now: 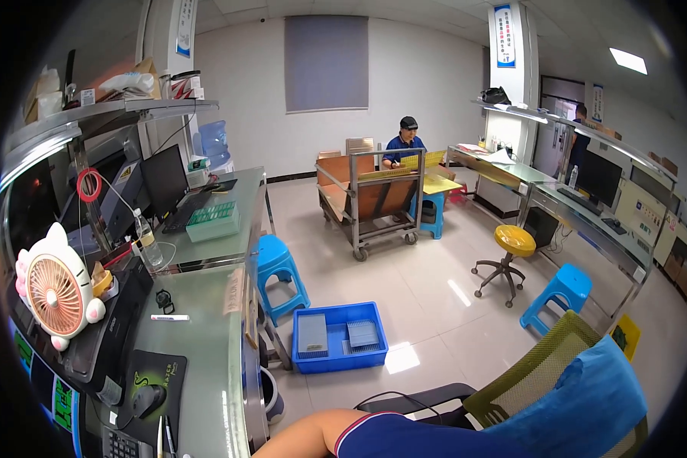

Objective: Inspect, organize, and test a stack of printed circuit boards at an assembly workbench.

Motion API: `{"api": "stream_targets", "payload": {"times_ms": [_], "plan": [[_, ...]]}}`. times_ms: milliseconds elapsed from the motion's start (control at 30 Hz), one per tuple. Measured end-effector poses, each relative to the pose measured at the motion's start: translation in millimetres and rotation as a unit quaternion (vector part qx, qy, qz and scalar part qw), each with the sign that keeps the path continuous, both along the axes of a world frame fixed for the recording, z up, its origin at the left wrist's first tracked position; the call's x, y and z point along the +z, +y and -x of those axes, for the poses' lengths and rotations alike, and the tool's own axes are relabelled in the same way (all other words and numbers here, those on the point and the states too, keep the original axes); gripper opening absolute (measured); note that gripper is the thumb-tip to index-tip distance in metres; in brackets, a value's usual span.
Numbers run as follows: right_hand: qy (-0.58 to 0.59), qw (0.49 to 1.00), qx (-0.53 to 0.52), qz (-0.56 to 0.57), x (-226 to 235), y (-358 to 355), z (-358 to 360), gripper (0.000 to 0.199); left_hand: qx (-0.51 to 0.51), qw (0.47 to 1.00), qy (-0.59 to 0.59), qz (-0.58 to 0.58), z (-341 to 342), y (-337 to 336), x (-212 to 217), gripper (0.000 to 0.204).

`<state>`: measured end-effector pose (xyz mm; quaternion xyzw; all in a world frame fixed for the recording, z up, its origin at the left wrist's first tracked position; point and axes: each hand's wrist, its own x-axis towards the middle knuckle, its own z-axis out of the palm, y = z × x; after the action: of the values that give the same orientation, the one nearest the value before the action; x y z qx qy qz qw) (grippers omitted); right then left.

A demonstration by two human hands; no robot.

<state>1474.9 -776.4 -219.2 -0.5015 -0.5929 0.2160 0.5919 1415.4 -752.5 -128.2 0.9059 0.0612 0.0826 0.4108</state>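
Neither of my hands shows in the head view. One bare arm (pixel 309 433) of mine, with a dark blue sleeve (pixel 404 441), crosses the lower edge, and its hand is out of sight. Left of it stands a glass-topped desk (pixel 206 336). On that desk a black mouse (pixel 149 399) rests on a dark mouse pad (pixel 169 370). A keyboard (pixel 126 444) is partly cut off below, with pens (pixel 168 435) beside it. A white marker (pixel 170 317) and a small black coiled item (pixel 164 301) lie farther back. What my hands hold or touch is hidden.
A cat-shaped fan (pixel 53 294) stands on a black printer (pixel 118 328). On the floor are a blue crate (pixel 340 364) with stacked trays, blue stools (pixel 278 267), a yellow swivel stool (pixel 515 240) and a metal cart (pixel 355 206). A mesh chair (pixel 504 382) is near right; a person (pixel 404 141) sits beyond.
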Motion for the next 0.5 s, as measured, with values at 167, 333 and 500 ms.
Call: {"api": "stream_targets", "payload": {"times_ms": [167,333,500], "plan": [[-0.054,0.998,0.01,-0.011,0,3,-23,0.115,0.026,1.0,0.007,-0.001,7,14,0,0.041],[-0.123,0.989,0.014,-0.087,-6,6,-39,0.118,0.047,0.999,0.01,-0.001,15,24,1,0.041],[-0.088,0.985,0.041,-0.141,-2,11,-37,0.103,0.065,0.998,0.013,-0.004,23,27,0,0.041]]}}
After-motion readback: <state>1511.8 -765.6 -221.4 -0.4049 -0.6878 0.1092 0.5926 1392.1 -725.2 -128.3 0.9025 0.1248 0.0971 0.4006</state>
